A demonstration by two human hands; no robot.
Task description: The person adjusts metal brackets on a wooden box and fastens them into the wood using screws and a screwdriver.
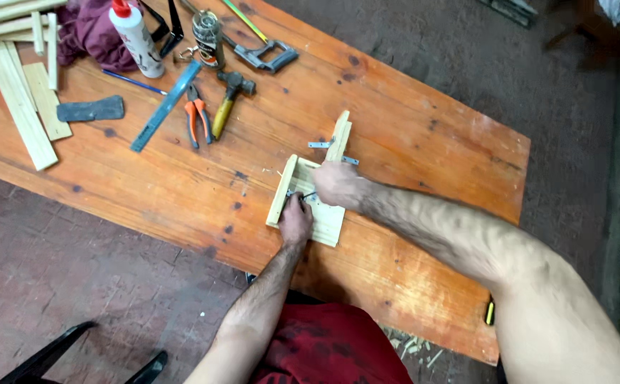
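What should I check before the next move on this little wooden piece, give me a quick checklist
1. Wooden assembly lies flat on the orange workbench: ok.
2. Left hand rests on the assembly, steadying it: ok.
3. Right hand is over the assembly with a thin dark tool at its fingers; the tip's exact contact: cannot tell.
4. Upright strip square to the base: cannot tell.
5. Small metal brackets lie close beside the strip: ok.
6. Hammer and pliers lie away from both hands, further up the bench: ok.
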